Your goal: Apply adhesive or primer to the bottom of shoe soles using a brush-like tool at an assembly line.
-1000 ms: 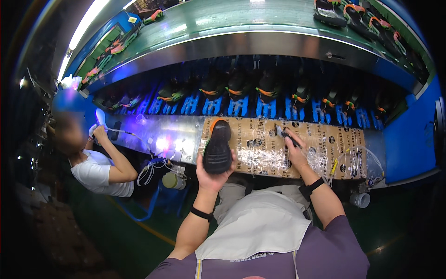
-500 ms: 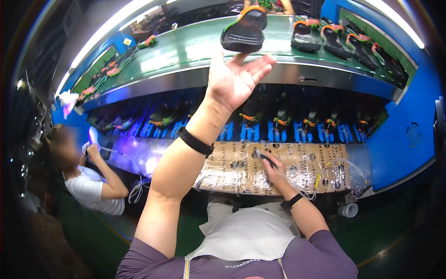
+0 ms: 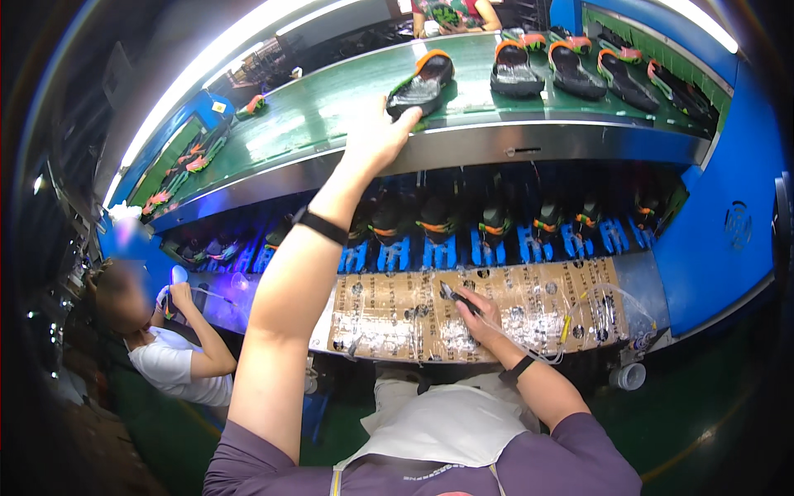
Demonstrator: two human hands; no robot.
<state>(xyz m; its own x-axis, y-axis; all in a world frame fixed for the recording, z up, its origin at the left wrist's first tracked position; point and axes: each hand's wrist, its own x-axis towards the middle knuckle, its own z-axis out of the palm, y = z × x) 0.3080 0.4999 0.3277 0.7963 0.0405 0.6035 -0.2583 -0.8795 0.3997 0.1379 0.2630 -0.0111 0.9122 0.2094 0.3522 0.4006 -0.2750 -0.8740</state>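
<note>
My left hand (image 3: 382, 139) is stretched out to the conveyor. It grips the near end of a black shoe sole (image 3: 423, 83) with orange and green trim; the thumb lies on the near right edge and the other fingers are mostly hidden. My right hand (image 3: 481, 318) rests low over the cardboard-covered bench (image 3: 389, 318), closed around a pen-like tool (image 3: 459, 298) with a black handle and pale tip. A thin clear hose (image 3: 538, 355) runs beside that wrist.
Several similar soles (image 3: 575, 73) lie along the right of the green conveyor (image 3: 331, 107). Below it, more hang at blue clamps (image 3: 440, 252). A co-worker in a white shirt (image 3: 169, 357) works at left; another person (image 3: 455, 15) is across. A clear cup (image 3: 631, 377) hangs at right.
My left hand has turned from palm-up with spread fingers to gripping the sole, which is now lower and farther left. My right hand, with the tool, has shifted slightly nearer me.
</note>
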